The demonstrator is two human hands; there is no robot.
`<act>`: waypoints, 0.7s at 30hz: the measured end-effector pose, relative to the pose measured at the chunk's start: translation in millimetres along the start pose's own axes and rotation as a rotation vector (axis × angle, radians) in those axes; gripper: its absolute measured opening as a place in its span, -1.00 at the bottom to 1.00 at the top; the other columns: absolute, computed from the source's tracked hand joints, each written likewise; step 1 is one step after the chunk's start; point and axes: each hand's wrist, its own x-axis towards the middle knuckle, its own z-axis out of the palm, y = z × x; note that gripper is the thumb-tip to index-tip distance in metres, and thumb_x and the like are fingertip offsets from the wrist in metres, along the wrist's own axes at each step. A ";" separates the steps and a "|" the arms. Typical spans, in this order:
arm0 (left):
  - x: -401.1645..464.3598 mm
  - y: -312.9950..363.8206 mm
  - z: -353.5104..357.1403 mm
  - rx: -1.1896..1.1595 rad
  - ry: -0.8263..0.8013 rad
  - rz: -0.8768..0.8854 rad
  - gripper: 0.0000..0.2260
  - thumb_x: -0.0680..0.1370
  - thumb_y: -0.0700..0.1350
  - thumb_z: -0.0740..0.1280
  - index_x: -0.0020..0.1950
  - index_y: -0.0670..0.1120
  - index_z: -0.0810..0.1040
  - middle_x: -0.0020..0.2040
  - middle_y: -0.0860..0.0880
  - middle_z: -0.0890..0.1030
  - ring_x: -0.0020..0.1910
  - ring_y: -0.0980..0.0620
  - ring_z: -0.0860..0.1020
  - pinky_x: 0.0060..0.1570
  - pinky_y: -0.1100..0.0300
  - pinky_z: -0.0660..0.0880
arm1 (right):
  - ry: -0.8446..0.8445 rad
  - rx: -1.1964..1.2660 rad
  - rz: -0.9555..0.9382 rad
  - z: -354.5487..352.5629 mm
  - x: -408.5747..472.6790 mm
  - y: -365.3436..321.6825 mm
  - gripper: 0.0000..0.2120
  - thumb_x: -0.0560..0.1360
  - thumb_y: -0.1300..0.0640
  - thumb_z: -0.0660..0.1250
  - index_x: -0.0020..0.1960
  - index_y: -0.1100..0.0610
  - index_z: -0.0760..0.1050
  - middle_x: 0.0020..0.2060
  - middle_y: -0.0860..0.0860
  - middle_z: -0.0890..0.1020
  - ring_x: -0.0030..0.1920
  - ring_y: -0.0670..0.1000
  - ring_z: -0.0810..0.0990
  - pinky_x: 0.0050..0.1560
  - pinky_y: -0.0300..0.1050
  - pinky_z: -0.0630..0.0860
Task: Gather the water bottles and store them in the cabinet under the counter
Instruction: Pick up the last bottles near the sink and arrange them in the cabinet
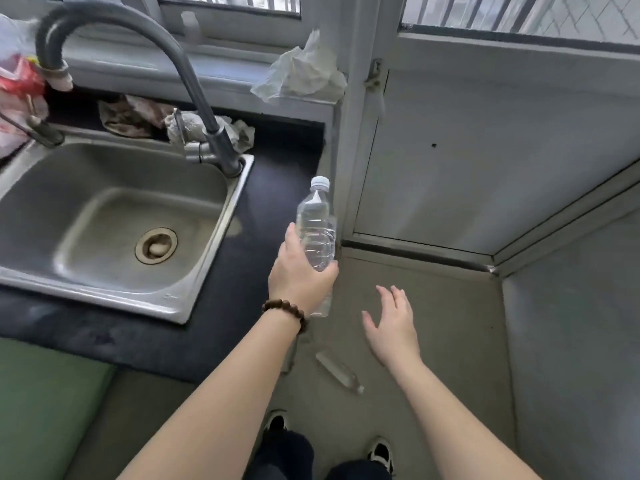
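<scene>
Your left hand has its fingers curled round the lower half of a bottle, thumb up along the near side, so the bottle stands nearly upright with its white cap on top. You hold it in the air off the right end of the desk, over the floor; that grip low on the body looks suited to carrying it down to a cabinet. Your right hand holds nothing: its fingers are spread and loosely straight, palm down above the floor, probably ready to take a second bottle or a door.

A second bottle lies on its side on the floor between your forearms, just ahead of your shoes; motion blur makes it hard to tell whether it is full. A pale upright shape beside your left forearm may be another bottle, but I cannot tell.

The bottle's base is hidden behind your left hand. The cabinet itself cannot be picked out: the green front below the desk may be its door, but it is cut off at the edge. The sink and tap sit well left of the bottle.
</scene>
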 end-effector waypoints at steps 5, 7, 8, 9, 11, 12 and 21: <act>-49.3 -2.6 46.6 -0.139 -0.055 -0.082 -0.18 0.41 0.07 0.46 0.56 0.03 0.08 0.28 0.14 0.43 0.06 0.18 0.54 0.22 0.09 0.47 | -0.081 -0.050 -0.040 -7.5 6.5 53.5 -0.46 0.57 0.04 0.21 0.50 0.09 0.15 0.54 0.07 0.10 0.55 0.04 -0.06 0.50 -0.06 0.03; -63.8 -21.1 68.3 -0.133 -0.069 -0.109 -0.17 0.36 0.12 0.44 0.53 0.06 0.12 0.30 0.09 0.48 0.09 0.09 0.58 0.18 0.02 0.52 | -0.111 -0.065 -0.034 1.2 10.0 77.8 -0.46 0.57 0.05 0.21 0.50 0.10 0.16 0.53 0.08 0.11 0.55 0.06 -0.05 0.50 -0.07 0.02; -70.7 -32.8 79.0 -0.132 -0.079 -0.133 -0.18 0.33 0.15 0.43 0.51 0.09 0.14 0.29 0.08 0.49 0.11 0.05 0.59 0.16 -0.02 0.54 | -0.127 -0.065 -0.023 8.6 12.0 90.6 -0.46 0.57 0.05 0.21 0.50 0.11 0.16 0.53 0.09 0.12 0.55 0.06 -0.04 0.50 -0.06 0.02; -76.5 -47.0 90.5 -0.125 -0.090 -0.166 -0.18 0.30 0.18 0.41 0.50 0.12 0.15 0.27 0.09 0.50 0.10 0.03 0.60 0.13 -0.04 0.55 | -0.140 -0.062 -0.008 18.5 15.2 104.2 -0.46 0.57 0.05 0.21 0.50 0.11 0.17 0.53 0.09 0.12 0.54 0.06 -0.03 0.50 -0.06 0.03; -86.2 -79.8 112.8 -0.089 -0.118 -0.234 -0.18 0.29 0.21 0.40 0.49 0.16 0.14 0.25 0.10 0.52 0.07 0.04 0.62 0.10 -0.03 0.57 | -0.160 -0.061 0.018 44.0 24.3 133.7 -0.46 0.55 0.05 0.23 0.49 0.12 0.19 0.51 0.12 0.15 0.53 0.08 0.01 0.48 -0.04 0.08; -89.0 -97.7 123.9 -0.071 -0.129 -0.262 -0.19 0.30 0.19 0.41 0.49 0.16 0.14 0.23 0.11 0.53 0.05 0.06 0.62 0.08 -0.01 0.57 | -0.169 -0.063 0.030 60.1 30.4 149.1 -0.46 0.54 0.06 0.25 0.48 0.13 0.20 0.50 0.14 0.18 0.52 0.10 0.05 0.48 -0.02 0.11; -86.9 -311.5 259.7 0.011 -0.184 -0.383 -0.19 0.34 0.15 0.47 0.51 0.17 0.15 0.30 0.08 0.49 0.09 0.07 0.58 0.04 0.07 0.57 | -0.328 -0.089 0.056 296.1 114.1 294.6 -0.37 0.49 0.03 0.32 0.48 0.16 0.19 0.46 0.22 0.21 0.48 0.19 0.13 0.46 0.00 0.11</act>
